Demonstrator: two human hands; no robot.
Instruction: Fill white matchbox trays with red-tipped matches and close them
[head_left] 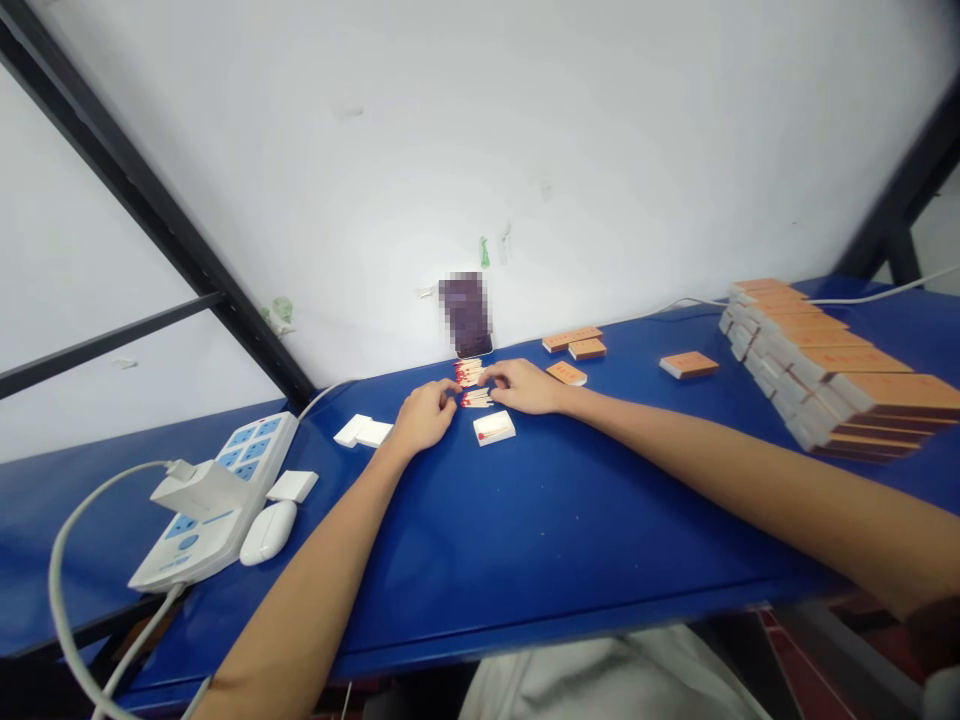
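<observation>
A small pile of red-tipped matches (472,385) lies on the blue table (525,520) near the wall. My left hand (424,415) rests just left of the pile, fingers curled, fingertips pinched at the matches. My right hand (525,385) sits to the right of the pile, fingers bent down onto the matches. An open white matchbox tray (494,427) holding a few matches lies just in front of both hands. Two white empty trays (363,431) lie to the left of my left hand.
A phone (466,315) leans against the wall behind the matches. Orange matchboxes (574,339) lie loose at the back, one matchbox (688,364) further right, and a long stack (817,365) at the right. A white power strip (214,495), earbud case (268,531) and cables occupy the left.
</observation>
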